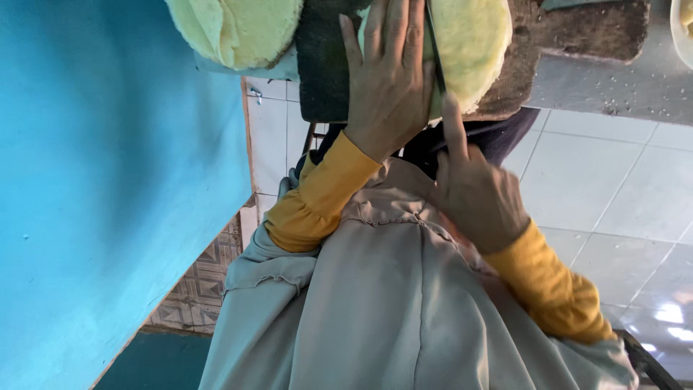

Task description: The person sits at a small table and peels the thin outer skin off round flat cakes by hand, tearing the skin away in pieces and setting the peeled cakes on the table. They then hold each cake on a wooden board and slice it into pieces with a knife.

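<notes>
We are pressing our left hand (386, 79) flat, fingers spread wide and pointing toward twelve o'clock, on the pale yellow spongy round slab (469, 50) lying on the dark worn wooden board (577, 29). Our right hand (476, 188), at five o'clock from it, is gripping the thin dark knife blade (436, 54), forefinger stretched along it. The frame is cutting off the slab's top, and the knife's handle is staying hidden inside our fist.
</notes>
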### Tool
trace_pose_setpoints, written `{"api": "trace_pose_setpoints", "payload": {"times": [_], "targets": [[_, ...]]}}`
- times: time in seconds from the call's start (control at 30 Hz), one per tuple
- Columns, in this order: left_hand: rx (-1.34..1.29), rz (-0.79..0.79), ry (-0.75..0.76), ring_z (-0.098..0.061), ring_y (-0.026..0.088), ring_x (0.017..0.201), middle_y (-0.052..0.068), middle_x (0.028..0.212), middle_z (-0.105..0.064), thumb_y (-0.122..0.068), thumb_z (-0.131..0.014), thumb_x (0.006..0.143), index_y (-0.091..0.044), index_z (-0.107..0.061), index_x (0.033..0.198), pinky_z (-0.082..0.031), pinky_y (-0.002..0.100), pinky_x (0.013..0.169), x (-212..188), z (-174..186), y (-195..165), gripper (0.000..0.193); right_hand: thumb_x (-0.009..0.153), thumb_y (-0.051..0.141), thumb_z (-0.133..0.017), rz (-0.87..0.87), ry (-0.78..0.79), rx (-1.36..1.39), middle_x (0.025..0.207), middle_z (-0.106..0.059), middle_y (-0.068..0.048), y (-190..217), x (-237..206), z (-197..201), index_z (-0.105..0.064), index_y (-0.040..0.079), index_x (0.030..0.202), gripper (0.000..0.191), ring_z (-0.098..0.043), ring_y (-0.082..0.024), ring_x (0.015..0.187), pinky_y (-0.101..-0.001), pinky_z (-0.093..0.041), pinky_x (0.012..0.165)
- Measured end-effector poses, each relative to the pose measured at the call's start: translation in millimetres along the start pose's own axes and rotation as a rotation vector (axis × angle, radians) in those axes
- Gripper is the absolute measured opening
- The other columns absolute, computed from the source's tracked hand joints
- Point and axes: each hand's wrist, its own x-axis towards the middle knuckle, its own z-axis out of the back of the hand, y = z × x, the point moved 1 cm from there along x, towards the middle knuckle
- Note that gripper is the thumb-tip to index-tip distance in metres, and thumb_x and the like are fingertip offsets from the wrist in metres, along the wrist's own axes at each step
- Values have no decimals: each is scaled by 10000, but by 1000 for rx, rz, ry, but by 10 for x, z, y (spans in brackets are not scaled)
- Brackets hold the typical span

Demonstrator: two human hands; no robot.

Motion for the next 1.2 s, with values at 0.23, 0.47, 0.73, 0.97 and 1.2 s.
{"api": "trace_pose_setpoints", "payload": {"times": [0.23,0.47,0.73,0.97,1.2], "targets": [[46,18,25,-262,369,1568,165,1657,-283,-307,-549,1068,6,-298,1604,-174,683,1308,71,-26,43,670,1019,147,-578,77,-89,23,651,-561,-127,-17,67,0,-210,64,1664,746,-563,-308,465,-472,-478,455],[-53,-38,-87,-224,367,1588,173,1678,-225,-303,-568,1087,2,-249,1623,-149,673,1272,12,-6,20,695,1024,195,-605,-3,-8,-39,629,-560,-128,-29,-97,-53,-236,64,1627,719,-553,-275,394,-455,-463,386],[30,8,-32,-255,365,1582,160,1677,-254,-323,-571,1085,0,-277,1624,-170,676,1290,60,-18,11,694,1049,171,-591,106,-127,59,716,-615,-145,-119,91,-109,-222,72,1667,727,-592,-320,516,-467,-475,485],[-38,17,-28,-245,359,1587,158,1685,-233,-302,-586,1054,-3,-266,1619,-153,686,1272,29,-1,-18,715,1023,193,-581,-59,41,-23,607,-593,-146,-126,-159,-148,-221,88,1631,715,-541,-298,392,-476,-454,413],[72,7,-3,-261,376,1549,158,1649,-257,-323,-583,1086,-10,-275,1598,-181,697,1274,102,-23,39,674,1038,143,-570,101,-100,119,645,-595,-140,-156,139,-93,-256,37,1645,692,-579,-312,478,-466,-484,485]]}}
